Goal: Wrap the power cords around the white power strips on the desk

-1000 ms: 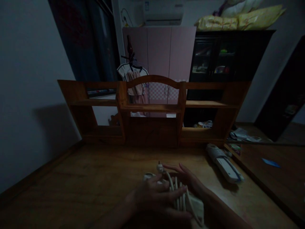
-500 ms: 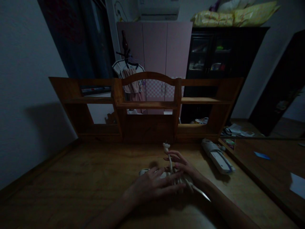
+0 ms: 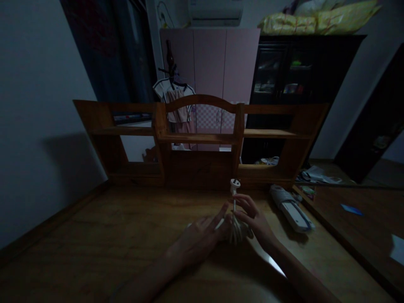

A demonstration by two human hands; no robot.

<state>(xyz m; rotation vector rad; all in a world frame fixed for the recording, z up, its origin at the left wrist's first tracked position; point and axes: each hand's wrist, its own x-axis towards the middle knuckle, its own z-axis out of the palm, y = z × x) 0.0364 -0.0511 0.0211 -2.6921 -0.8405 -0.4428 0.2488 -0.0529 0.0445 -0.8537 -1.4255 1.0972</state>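
A white power cord (image 3: pixel 237 232) lies in bunched loops low over the wooden table, and its plug (image 3: pixel 235 184) points up and away with the prongs showing. My right hand (image 3: pixel 255 218) pinches the cord just below the plug, thumb and fingers closed. My left hand (image 3: pixel 202 235) is wrapped over the left side of the loops, one finger stretched toward the cord. Beneath the left hand a pale object shows only in slivers; the hand hides its shape.
To the right lies a white power strip (image 3: pixel 293 214) with a grey cord wound round it. A wooden shelf unit (image 3: pixel 198 138) stands along the table's back edge. Beyond the right edge, a lower brown surface holds a blue card (image 3: pixel 352 209) and white paper (image 3: pixel 397 248).
The plug has moved up and to the right, turning its prongs outward. My right hand now pinches the cord under it, and a loose length of cord at lower right no longer shows.
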